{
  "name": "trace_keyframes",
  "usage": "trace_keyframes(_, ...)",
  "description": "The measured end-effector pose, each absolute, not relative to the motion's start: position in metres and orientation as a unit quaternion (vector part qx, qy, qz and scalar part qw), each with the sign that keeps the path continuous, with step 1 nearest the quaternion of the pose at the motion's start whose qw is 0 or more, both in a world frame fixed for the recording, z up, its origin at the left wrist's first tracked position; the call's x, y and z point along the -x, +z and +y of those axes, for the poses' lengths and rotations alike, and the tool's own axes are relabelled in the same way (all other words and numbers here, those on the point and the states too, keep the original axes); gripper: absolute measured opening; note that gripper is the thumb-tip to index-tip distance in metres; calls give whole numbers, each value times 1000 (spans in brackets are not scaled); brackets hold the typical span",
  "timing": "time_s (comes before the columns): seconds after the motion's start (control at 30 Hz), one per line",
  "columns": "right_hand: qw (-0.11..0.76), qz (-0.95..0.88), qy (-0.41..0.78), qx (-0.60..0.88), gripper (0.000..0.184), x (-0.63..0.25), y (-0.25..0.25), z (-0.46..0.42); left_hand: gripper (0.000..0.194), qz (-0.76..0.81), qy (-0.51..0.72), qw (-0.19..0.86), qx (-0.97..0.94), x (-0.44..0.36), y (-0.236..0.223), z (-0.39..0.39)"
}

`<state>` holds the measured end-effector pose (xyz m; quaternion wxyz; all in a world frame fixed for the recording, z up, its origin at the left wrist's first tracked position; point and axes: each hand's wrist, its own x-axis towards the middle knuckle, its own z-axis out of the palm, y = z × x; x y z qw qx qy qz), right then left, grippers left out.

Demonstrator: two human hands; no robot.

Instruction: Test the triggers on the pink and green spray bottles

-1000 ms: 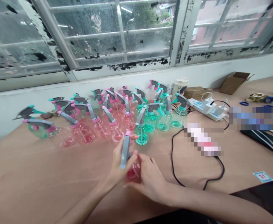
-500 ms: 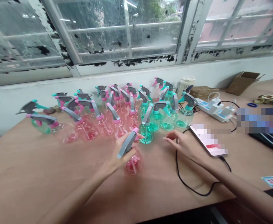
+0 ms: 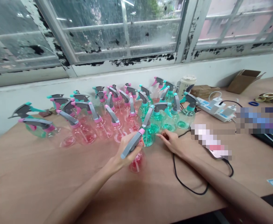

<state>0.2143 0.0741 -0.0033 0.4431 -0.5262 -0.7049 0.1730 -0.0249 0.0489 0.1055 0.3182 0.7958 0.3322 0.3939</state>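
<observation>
My left hand (image 3: 123, 152) is closed round the neck of a pink spray bottle (image 3: 136, 162) with a grey trigger head (image 3: 131, 145), holding it on the wooden table (image 3: 33, 180). My right hand (image 3: 171, 141) lies on the table just right of it, fingers stretched toward a teal spray bottle (image 3: 148, 135), holding nothing. Behind stand several pink spray bottles (image 3: 99, 127) and several teal ones (image 3: 171, 116) in a cluster.
A black cable (image 3: 192, 186) loops on the table by my right forearm, leading to a blurred-out phone (image 3: 211, 141). A white power strip (image 3: 217, 109), a paper cup (image 3: 185, 84), a cardboard box (image 3: 242, 81) and tape rolls (image 3: 268, 98) sit at the right. Windows run along the back wall.
My right hand left the pink bottle, went out toward the phone, then came back left near the teal bottle. My left hand moved the pink bottle slightly forward.
</observation>
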Motion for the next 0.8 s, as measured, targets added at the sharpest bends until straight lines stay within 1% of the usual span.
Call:
trace_keyframes(0.23,470,-674,191,537,44,-216,-1,75,21,319,389,364,-784,20,104,49)
trace_keyframes(0.4,492,-629,216,561,42,-219,0,77,23,311,396,384,-774,21,102,50)
trace_keyframes(0.6,500,-606,247,567,41,-221,1,77,15,304,379,335,-807,23,104,54)
trace_keyframes(0.73,502,-601,259,565,40,-220,4,76,21,300,383,327,-810,24,103,55)
trace_keyframes(0.8,503,-600,264,564,40,-219,6,76,20,295,381,327,-813,23,102,56)
